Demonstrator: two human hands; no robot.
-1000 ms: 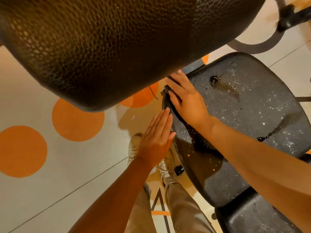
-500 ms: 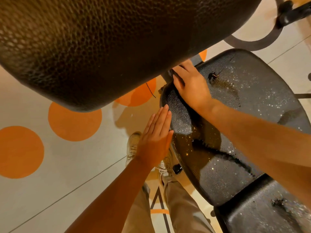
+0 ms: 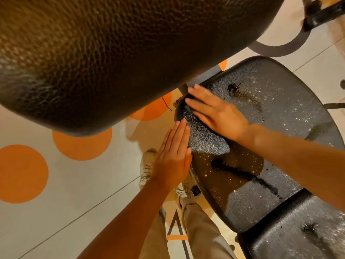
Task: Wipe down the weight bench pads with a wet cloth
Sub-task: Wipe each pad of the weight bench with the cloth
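- Lying in the right half of the frame, the black seat pad (image 3: 270, 128) is shining with wet drops and dark wet streaks.
- The dark cloth (image 3: 187, 107) is peeking out at the pad's upper left edge, mostly hidden under fingers.
- The right hand (image 3: 216, 113) is pressing flat on the cloth, with its fingers straight and spread; it is not curling round anything.
- The left hand (image 3: 173, 157) is resting flat against the pad's left edge, fingers straight and close together, holding nothing.
- Another black pad (image 3: 298, 230) is sitting just below the seat pad in the lower right corner, and it is looking wet too.
- A big bumpy brown pad (image 3: 112, 53) is filling the top of the frame, blurred.
- Tan shoes (image 3: 147, 165) and tan trousers (image 3: 201, 230) are showing at the bottom middle.
- The pale floor (image 3: 65, 193) is showing orange circles (image 3: 22, 173) on the left.
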